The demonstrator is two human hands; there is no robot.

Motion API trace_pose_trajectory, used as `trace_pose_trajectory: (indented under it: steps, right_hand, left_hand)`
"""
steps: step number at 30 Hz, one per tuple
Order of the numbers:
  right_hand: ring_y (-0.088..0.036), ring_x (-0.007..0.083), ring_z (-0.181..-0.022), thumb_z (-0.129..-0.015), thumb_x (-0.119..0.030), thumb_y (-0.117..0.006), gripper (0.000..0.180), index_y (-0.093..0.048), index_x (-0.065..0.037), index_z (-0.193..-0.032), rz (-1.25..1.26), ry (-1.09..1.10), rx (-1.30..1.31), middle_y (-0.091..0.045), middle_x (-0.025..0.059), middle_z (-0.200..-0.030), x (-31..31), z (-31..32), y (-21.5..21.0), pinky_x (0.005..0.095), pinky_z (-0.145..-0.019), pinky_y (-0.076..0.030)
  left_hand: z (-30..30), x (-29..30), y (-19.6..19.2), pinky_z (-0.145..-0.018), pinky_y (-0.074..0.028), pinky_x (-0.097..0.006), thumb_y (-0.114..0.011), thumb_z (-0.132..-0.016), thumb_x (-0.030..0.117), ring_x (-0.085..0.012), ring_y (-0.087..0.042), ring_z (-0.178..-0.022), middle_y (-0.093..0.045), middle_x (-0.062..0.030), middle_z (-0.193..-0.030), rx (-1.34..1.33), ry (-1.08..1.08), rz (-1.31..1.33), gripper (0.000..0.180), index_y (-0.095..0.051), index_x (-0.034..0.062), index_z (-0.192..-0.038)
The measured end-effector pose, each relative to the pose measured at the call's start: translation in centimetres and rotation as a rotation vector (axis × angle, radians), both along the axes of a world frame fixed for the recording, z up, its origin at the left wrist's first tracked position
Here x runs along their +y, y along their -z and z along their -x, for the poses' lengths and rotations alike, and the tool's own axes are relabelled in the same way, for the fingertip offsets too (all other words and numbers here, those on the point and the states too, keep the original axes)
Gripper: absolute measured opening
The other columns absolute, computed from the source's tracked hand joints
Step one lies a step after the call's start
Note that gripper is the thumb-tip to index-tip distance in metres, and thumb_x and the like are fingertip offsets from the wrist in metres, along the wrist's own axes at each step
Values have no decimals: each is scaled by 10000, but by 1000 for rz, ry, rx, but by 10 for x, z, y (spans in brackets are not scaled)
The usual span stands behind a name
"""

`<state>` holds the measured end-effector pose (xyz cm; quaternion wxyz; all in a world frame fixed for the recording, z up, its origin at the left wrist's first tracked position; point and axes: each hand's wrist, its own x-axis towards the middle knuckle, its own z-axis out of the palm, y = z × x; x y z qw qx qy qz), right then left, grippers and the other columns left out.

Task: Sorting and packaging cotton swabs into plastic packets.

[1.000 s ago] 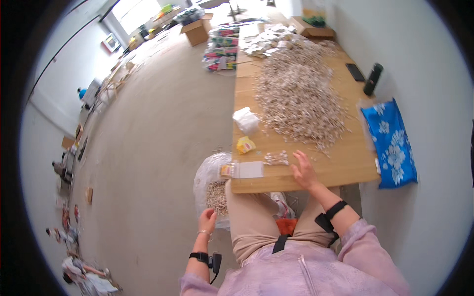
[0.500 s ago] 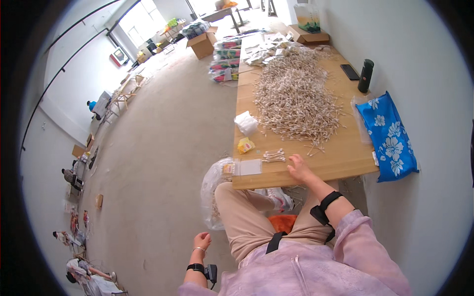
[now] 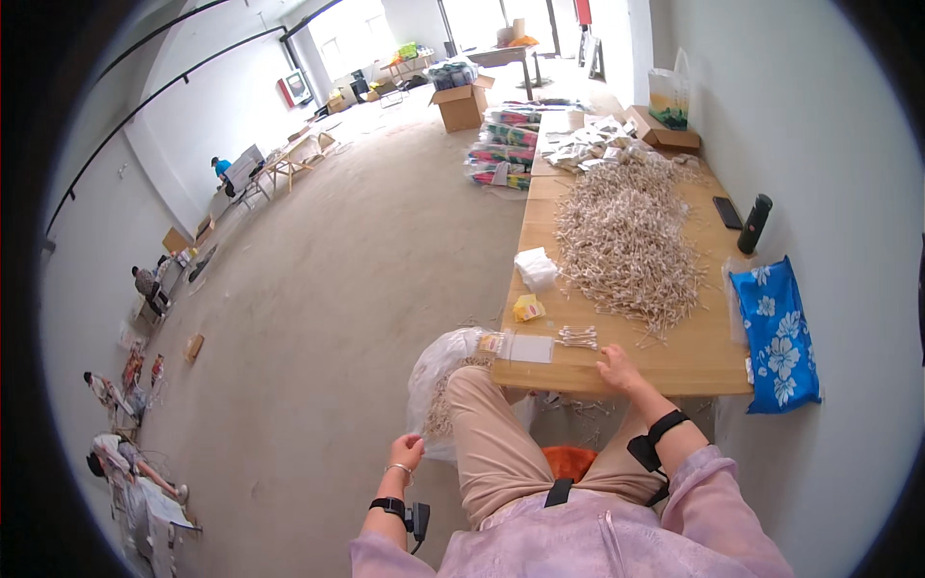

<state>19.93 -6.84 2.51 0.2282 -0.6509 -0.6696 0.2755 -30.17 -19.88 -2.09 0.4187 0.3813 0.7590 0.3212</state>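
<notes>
My left hand (image 3: 407, 451) is down beside my knee, its fingers closed in a pinch at the edge of a clear plastic bag (image 3: 421, 390) that has loose cotton swabs in it. My right hand (image 3: 618, 370) rests on the near edge of the wooden table (image 3: 674, 374), fingers loosely bent and holding nothing. Just left of it lies a small row of cotton swabs (image 3: 578, 337). Beside that row is a flat whitish rectangle (image 3: 531, 349), with a small yellow-printed packet (image 3: 491, 343) at the table corner. Farther in is a crumpled yellow packet (image 3: 528, 308).
A big heap of cotton swabs (image 3: 631, 241) covers the table's middle, with white packets (image 3: 593, 144) behind. A folded white plastic piece (image 3: 536, 270) lies left. A phone (image 3: 727, 212), black bottle (image 3: 755, 224) and blue flowered bag (image 3: 779, 337) are along the wall. Several people work far left.
My left hand has moved up and forward to the plastic bag's edge. My right hand stays at the table edge by the swabs. The whole view has shifted.
</notes>
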Motion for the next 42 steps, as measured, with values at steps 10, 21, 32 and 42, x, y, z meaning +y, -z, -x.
trace_pose_trajectory:
  steps: [10,21,32,42]
  right_hand:
    - [-389,399,-1275,-853,-214,-584,479,-480,28,-1253,-14,-54,-48,-432,267,-1342,1,12,4,422,-1088,-318]
    - [-216,355,-1399,-871,-290,-537,690,-274,34,-1420,-74,-117,-309,-274,227,-1481,-6,20,-27,463,-1151,-165]
    - [-113,310,-1439,-880,-525,-496,833,-220,15,-1452,-84,-222,-411,-180,183,-1534,27,30,-9,458,-1166,-55]
    - [-101,328,-1439,-828,-584,-530,876,-284,-8,-1441,-145,-224,-515,-184,192,-1530,13,34,1,477,-1161,-57]
  left_hand:
    - [-24,-9,52,-830,-518,-343,-664,-808,271,-230,-666,-917,-696,-133,-986,125,187,122,346,-669,37,-1062]
    - [-126,90,-33,-732,-525,-295,-614,-865,184,-165,-664,-792,-702,-82,-909,196,392,-239,225,-662,65,-1050]
    - [-279,176,-74,-900,-482,-333,-636,-786,6,-276,-566,-1090,-522,-178,-1265,262,661,-601,500,-500,26,-1266]
    - [-317,193,-18,-1095,-328,-354,-452,-859,-81,-257,-418,-1300,-424,-160,-1387,-251,347,-592,489,-401,-31,-1343]
